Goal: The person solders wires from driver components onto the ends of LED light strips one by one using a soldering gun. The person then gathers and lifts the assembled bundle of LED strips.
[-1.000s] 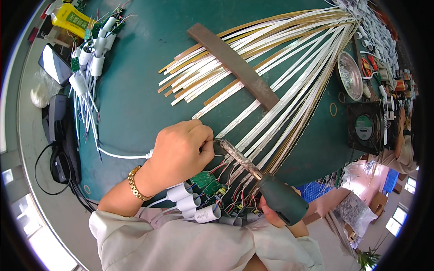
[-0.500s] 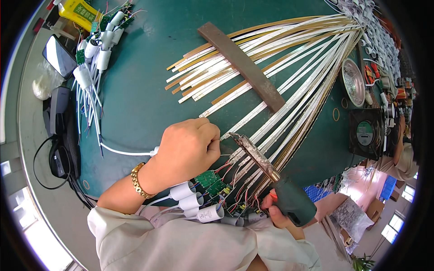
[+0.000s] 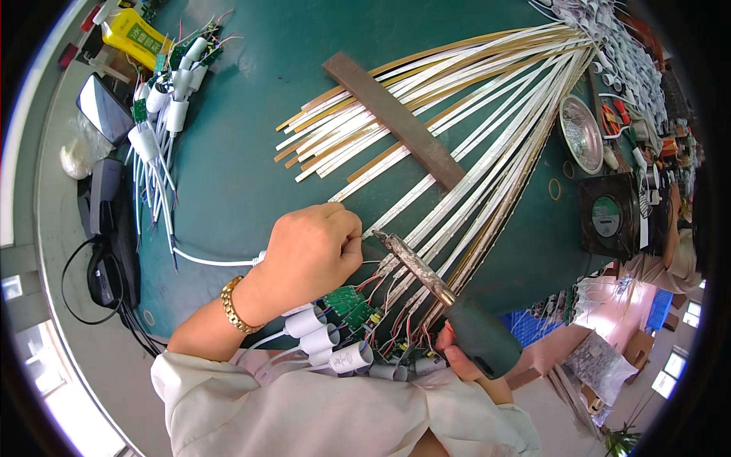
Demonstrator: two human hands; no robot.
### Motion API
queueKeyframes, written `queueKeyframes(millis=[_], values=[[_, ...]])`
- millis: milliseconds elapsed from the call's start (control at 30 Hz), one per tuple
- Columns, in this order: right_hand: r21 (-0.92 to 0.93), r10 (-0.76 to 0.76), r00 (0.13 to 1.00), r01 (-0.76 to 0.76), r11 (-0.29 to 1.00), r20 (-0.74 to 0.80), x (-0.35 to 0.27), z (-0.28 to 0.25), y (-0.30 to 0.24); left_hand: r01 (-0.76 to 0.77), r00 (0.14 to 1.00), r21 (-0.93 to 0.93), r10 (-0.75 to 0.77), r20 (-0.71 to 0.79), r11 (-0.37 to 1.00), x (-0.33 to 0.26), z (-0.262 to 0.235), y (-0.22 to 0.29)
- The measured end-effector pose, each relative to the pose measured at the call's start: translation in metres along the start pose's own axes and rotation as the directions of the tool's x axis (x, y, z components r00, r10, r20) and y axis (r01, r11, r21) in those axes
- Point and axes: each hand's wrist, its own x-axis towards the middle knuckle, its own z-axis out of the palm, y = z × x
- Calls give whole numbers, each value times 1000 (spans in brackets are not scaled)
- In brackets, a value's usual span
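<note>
Since a second ago the soldering iron (image 3: 445, 305) in the right hand (image 3: 461, 364) has angled its tip to 11 o'clock, near the left hand (image 3: 308, 255). Left fingers are closed, pinching a thin white wire (image 3: 217, 261) by the long white LED strips (image 3: 457, 179) on the green surface (image 3: 236, 167). Looks like a joint is being soldered at the strip ends.

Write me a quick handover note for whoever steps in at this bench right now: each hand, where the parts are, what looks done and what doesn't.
Left hand: closed in a pinch grip at the near end of a white strip, apparently holding a thin wire there.
Right hand: gripping the soldering iron, tip beside the left fingertips.
Strips fan across the green mat, pinned under a flat metal bar.
Done: red wires already run from the nearer strip ends toward the small green circuit boards and white capacitors.
Left: strip ends left of the bar show no wires. More boards with white parts lie far left.
</note>
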Motion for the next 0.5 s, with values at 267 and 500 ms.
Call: queueKeyframes(millis=[267, 500], values=[[570, 145, 906, 119, 813, -397, 3, 18, 5, 17, 1000, 25, -17, 1, 1000, -2, 2, 2], [244, -12, 964, 79, 966, -265, 6, 10, 6, 59, 998, 10, -59, -10, 998, -3, 3, 5]])
